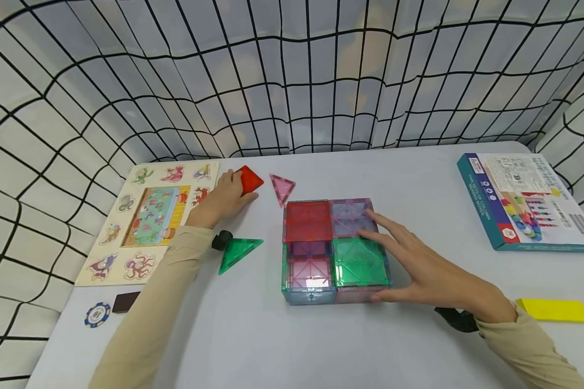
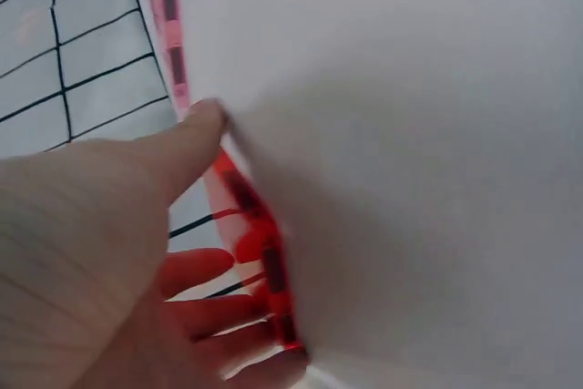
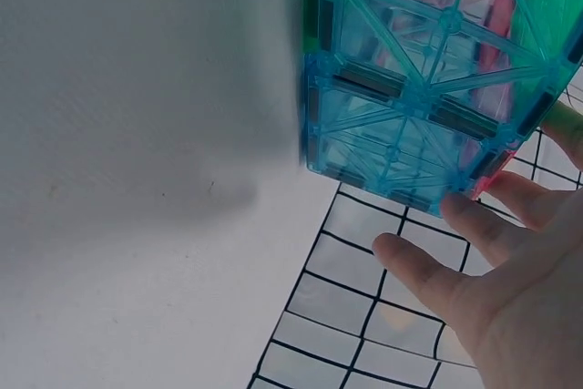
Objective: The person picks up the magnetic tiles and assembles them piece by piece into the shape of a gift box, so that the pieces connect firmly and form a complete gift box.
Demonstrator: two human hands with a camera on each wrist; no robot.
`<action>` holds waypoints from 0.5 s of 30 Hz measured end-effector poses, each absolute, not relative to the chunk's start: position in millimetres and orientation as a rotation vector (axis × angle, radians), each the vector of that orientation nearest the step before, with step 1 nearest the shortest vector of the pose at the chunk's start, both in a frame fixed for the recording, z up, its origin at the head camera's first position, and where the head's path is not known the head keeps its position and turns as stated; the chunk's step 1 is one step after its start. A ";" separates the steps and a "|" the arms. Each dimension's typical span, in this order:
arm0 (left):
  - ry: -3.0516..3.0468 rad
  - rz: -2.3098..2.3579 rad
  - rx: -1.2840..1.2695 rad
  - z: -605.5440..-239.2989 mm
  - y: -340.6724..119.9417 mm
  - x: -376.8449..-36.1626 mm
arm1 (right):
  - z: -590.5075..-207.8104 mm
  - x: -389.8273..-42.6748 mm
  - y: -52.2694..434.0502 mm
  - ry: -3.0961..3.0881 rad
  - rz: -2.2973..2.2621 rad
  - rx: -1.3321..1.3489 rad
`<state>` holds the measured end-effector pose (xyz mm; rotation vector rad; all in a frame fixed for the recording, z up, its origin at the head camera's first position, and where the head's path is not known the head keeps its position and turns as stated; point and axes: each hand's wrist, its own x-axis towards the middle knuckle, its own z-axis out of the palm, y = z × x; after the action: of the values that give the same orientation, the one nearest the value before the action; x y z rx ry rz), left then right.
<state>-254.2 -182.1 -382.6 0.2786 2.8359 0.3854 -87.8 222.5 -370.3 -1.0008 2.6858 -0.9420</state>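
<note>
On the white desk (image 1: 321, 335), walled by black-gridded white sheeting (image 1: 292, 75), the left hand (image 1: 224, 197) grips a red triangle tile (image 1: 249, 180); the right hand (image 1: 418, 265), fingers straight, rests on the magnetic-tile block (image 1: 333, 248).

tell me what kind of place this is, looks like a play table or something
Probably a staged tabletop set up for toy play: a white table walled in by hung grid-patterned cloth, with a block of magnetic tiles, a wooden animal puzzle and a boxed toy set laid out on it.
</note>
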 end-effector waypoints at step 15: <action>3.064 0.602 0.342 -353.9 -188.5 -220.4 | -370.0 -87.9 221.6 2.692 -0.919 -1.011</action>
<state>-220.4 -188.5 -353.9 0.3420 3.0642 0.6019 -87.9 221.6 -370.0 -1.0113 2.6922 -0.9188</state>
